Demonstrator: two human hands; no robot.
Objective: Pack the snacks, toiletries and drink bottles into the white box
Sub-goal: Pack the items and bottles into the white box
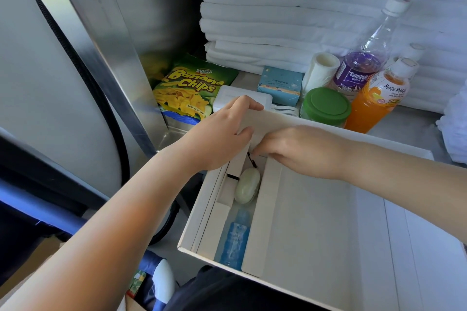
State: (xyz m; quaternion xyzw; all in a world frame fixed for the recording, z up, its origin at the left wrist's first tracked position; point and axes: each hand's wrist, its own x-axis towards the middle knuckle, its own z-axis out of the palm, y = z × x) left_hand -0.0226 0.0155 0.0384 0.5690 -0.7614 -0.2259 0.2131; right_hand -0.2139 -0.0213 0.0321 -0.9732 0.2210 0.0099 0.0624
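The white box (316, 222) lies open in front of me, split by dividers. Its narrow left compartment holds a pale green oval case (246, 189) on a black strap and a blue bottle (233, 240) lying flat. My left hand (222, 131) grips the box's far wall, fingers over the rim and thumb inside. My right hand (300, 151) reaches in from the right with bent fingers, its tips by the top of the strap. Whether it holds the strap is hidden. Behind the box stand a banana chips bag (187, 88), an orange drink bottle (374, 103) and a purple-labelled bottle (358, 70).
Also behind the box are a green-lidded jar (326, 106), a light blue carton (280, 84), a white roll (321, 68) and a white adapter-like block (235, 97). Folded white towels (278, 20) are stacked at the back. A metal post (106, 45) rises on the left.
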